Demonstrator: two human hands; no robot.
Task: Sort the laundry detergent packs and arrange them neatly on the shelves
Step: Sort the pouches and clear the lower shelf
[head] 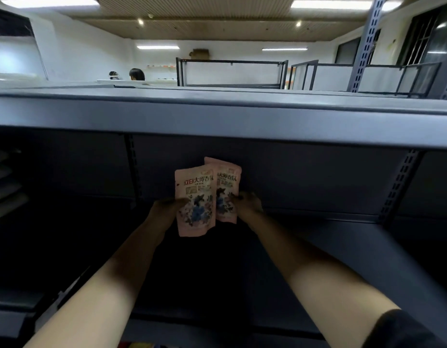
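Reaching into the dark gray shelf (317,222), both hands hold pink flowery packs. The left hand (164,208) pinches the front pack (195,204) at its left edge. The right hand (247,203) pinches the back pack (227,194) at its right edge. The packs stand upright, overlapping, near the shelf's back wall. More pale packs (4,182) are stacked far left.

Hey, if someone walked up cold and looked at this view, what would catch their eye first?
Two pink flowered detergent packs, the front pack overlapping the rear pack, stand out bright against the dark shelf bay at centre. The left hand grips the front one and the right hand the rear one, both bare forearms reaching in from below. Above them runs the grey upper shelf, with a lit room beyond.
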